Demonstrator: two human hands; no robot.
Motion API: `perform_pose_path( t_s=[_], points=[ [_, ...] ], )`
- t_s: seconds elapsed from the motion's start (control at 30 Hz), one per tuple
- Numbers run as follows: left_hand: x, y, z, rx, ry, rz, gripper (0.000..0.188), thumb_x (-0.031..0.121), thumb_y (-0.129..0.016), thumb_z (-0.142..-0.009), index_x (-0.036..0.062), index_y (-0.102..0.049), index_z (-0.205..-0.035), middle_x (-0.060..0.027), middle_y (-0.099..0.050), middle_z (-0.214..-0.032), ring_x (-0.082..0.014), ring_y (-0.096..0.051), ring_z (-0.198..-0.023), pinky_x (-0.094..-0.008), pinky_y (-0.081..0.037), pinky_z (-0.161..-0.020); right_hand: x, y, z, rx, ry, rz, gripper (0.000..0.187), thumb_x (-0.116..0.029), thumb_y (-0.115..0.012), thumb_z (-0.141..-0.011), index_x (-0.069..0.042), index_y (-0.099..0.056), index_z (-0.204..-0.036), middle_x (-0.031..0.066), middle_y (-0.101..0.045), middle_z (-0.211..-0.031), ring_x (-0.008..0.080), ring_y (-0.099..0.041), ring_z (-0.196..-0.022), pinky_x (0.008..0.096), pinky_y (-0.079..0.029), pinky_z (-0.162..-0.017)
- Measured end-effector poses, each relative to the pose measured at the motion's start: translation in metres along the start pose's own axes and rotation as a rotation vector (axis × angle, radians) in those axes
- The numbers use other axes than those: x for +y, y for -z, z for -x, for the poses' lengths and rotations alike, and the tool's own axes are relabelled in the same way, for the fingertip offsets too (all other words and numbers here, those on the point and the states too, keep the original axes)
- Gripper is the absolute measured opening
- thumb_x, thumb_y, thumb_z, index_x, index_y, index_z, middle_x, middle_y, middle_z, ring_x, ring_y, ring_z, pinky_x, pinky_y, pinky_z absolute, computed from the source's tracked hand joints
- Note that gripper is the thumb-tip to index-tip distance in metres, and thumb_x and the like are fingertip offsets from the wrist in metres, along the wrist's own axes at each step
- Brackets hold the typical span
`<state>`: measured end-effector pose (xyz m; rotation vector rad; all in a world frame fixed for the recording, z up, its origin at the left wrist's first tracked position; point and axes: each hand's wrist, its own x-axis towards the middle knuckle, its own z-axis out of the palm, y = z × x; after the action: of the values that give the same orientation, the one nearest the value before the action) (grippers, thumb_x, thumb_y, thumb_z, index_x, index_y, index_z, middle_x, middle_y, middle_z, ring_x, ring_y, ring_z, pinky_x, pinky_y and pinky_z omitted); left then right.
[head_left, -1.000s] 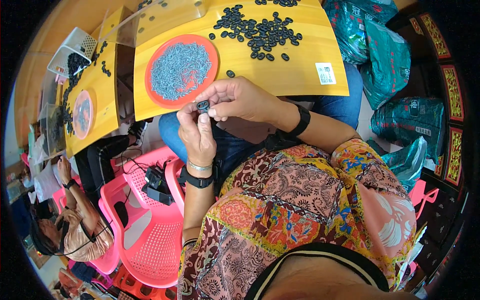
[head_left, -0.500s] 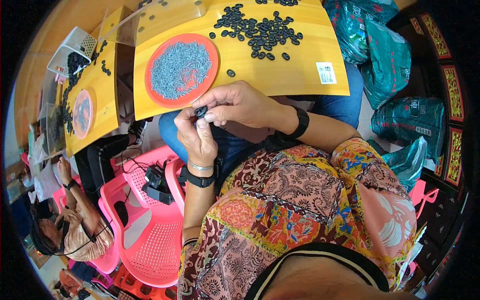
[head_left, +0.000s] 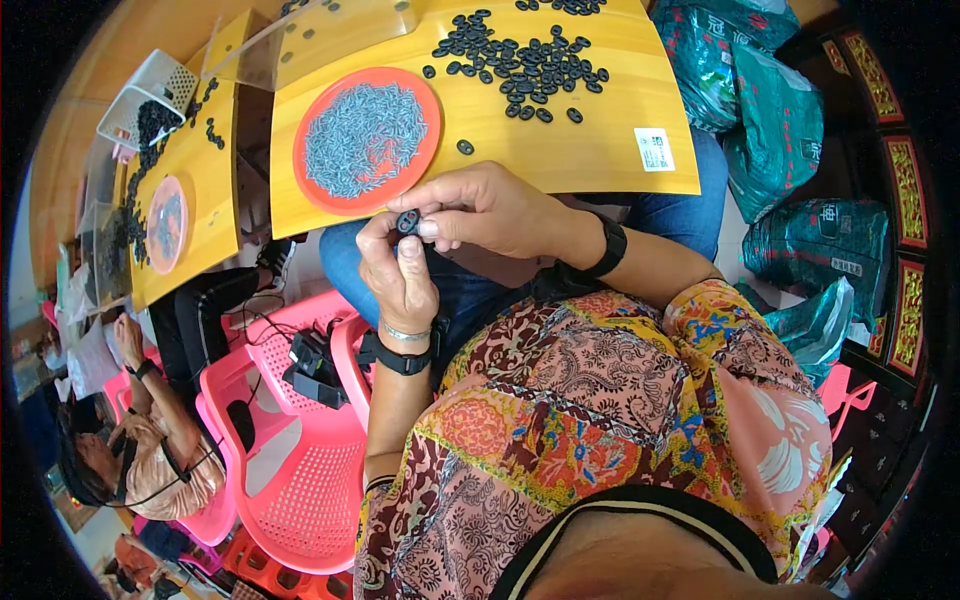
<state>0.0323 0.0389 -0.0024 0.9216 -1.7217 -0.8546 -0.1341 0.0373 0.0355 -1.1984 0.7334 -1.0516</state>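
Observation:
Between my two hands, just past the table's near edge, is a small black oval part with two holes [head_left: 408, 222]. My left hand [head_left: 398, 275] pinches it between thumb and fingers. The fingertips of my right hand [head_left: 480, 212] close on its right side, touching it too. Right above my hands lies an orange-red plate [head_left: 432, 150] holding a heap of small grey screws [head_left: 355, 135]. Many like black oval parts [head_left: 530, 70] are spread over the yellow table [head_left: 590, 150], and a single one [head_left: 465, 147] lies nearer my right hand.
A clear plastic bin [head_left: 300, 45] stands at the table's far left. Green bags [head_left: 775, 130] are piled on the right. To my left are a pink chair [head_left: 305, 490], another person [head_left: 160, 450], and a second table with a white basket [head_left: 150, 100] and a pink plate [head_left: 167, 225].
The black oval part has turned in my fingers, so its flat face with the holes now shows more. My hands otherwise keep almost the same place.

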Motion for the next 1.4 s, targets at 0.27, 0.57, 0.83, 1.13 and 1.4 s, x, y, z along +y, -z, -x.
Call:
perform_pose_path(
  t_s=[0.27,0.57,0.83,1.13,1.4],
  points=[
    [0.001,-0.001,-0.004,0.006,-0.109,-0.141,0.030,0.023,-0.047,-0.093,-0.0040,-0.045,-0.106,-0.0152,-0.059,-0.080,-0.0247,-0.059,-0.067,-0.0343,-0.047,-0.061,0.001,-0.001,0.001,0.041,0.019,0.104,0.030,-0.008,-0.051,-0.085,-0.002,-0.062,-0.112,0.0031,-0.063,-0.080,0.0068,-0.056,-0.066,0.0224,-0.048,-0.061],
    [-0.003,-0.003,-0.005,0.042,-0.118,-0.095,0.031,0.023,-0.047,-0.092,-0.0054,-0.045,-0.105,-0.0143,-0.058,-0.076,-0.0243,-0.058,-0.065,-0.0343,-0.046,-0.060,0.003,0.001,-0.001,0.001,0.056,0.202,0.030,-0.005,-0.050,-0.090,-0.001,-0.058,-0.119,0.0037,-0.064,-0.094,0.0052,-0.055,-0.070,0.0207,-0.048,-0.065],
    [0.006,-0.002,-0.007,0.070,-0.211,-0.195,0.030,0.024,-0.045,-0.094,-0.0050,-0.046,-0.103,-0.0128,-0.058,-0.071,-0.0243,-0.057,-0.060,-0.0334,-0.045,-0.055,0.006,-0.007,0.002,0.039,0.149,0.236,0.026,-0.006,-0.051,-0.090,0.000,-0.059,-0.115,0.0037,-0.063,-0.090,0.0058,-0.055,-0.069,0.0210,-0.047,-0.062],
    [0.001,-0.006,0.003,0.105,-0.091,-0.149,0.025,0.019,-0.042,-0.093,-0.0048,-0.049,-0.097,-0.0130,-0.056,-0.068,-0.0244,-0.056,-0.058,-0.0340,-0.043,-0.053,0.011,-0.015,-0.001,0.137,0.107,0.227,0.017,-0.007,-0.053,-0.088,0.001,-0.063,-0.100,0.0020,-0.062,-0.076,0.0067,-0.056,-0.064,0.0215,-0.047,-0.058],
    [-0.006,-0.011,-0.005,0.133,0.091,-0.100,0.030,0.020,-0.046,-0.093,-0.0032,-0.046,-0.112,-0.0093,-0.056,-0.069,-0.0204,-0.053,-0.057,-0.0322,-0.043,-0.055,-0.013,0.030,-0.053,0.042,0.031,0.186,0.020,-0.016,-0.058,-0.088,0.000,-0.060,-0.100,0.0010,-0.060,-0.073,0.0054,-0.054,-0.062,0.0208,-0.045,-0.056]
  ],
)
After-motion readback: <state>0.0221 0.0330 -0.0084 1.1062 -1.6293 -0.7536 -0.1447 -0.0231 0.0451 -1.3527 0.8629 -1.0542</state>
